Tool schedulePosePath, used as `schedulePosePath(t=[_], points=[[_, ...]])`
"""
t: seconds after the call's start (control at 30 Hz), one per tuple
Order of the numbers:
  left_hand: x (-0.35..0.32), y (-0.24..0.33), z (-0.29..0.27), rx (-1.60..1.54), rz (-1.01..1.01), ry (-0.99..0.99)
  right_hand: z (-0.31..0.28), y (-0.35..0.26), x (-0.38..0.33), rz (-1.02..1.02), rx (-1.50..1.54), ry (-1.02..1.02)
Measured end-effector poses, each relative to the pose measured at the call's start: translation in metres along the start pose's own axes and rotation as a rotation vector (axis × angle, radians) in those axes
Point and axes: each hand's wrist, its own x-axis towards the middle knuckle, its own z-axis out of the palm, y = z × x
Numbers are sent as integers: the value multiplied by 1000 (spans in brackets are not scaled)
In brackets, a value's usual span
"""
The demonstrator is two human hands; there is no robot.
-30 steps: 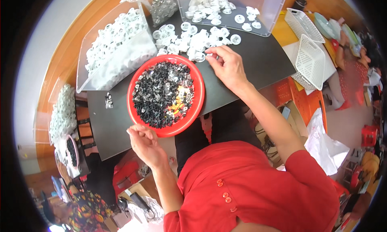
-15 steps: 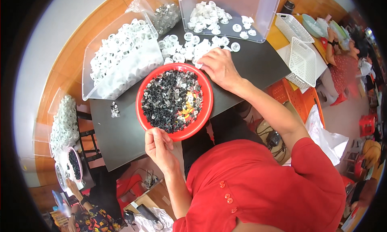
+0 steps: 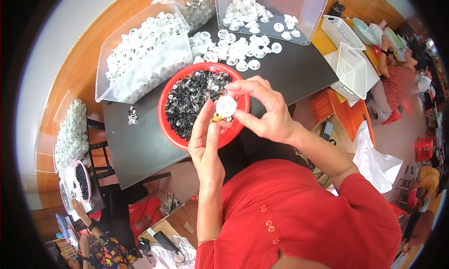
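Observation:
Between my right hand's (image 3: pixel 269 112) thumb and forefinger sits a round white plastic cap (image 3: pixel 226 106), held above the red bowl. My left hand (image 3: pixel 208 145) is raised beside it, fingers bent and close to the cap's left side. Whatever my left fingers pinch is too small to make out. Below both hands, the red bowl (image 3: pixel 164 123) contains many small black and clear pieces (image 3: pixel 191 98); some yellow shows near my fingertips. Loose white caps (image 3: pixel 234 49) lie scattered on the dark table behind the bowl.
A clear bin (image 3: pixel 112 89) heaped with white parts stands at left, beside a bag of clear pieces (image 3: pixel 199 12). Another clear bin (image 3: pixel 299 21) lies at the back. White baskets (image 3: pixel 351 72) are at right. Other people sit at lower left and far right.
My right hand has come from the loose caps toward me, bringing a white cap over the bowl. My left hand has risen to meet it. The view has shifted slightly.

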Motion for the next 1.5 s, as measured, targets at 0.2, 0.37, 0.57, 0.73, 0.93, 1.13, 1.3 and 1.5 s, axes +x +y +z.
schedulePosePath(t=[0.2,0.37,0.57,0.73,0.93,1.13,1.3,1.5], points=[[2,-2,0,-138,-55,10,13,-4,3,5,31,-46],[3,-3,-14,-223,-80,143,27,-4,9,78,136,-206],[8,4,-26,-225,-95,192,47,-3,17,-72,106,-153],[14,5,-22,-529,-152,110,38,3,26,-98,133,-197],[19,7,-27,-545,-192,132,14,11,40,53,277,-198],[24,14,-39,-371,-159,221,5,45,27,84,-398,-293],[19,10,-41,-291,-180,220,18,48,24,99,-464,-390],[18,7,-45,-247,-137,184,29,53,26,10,-569,-485]])
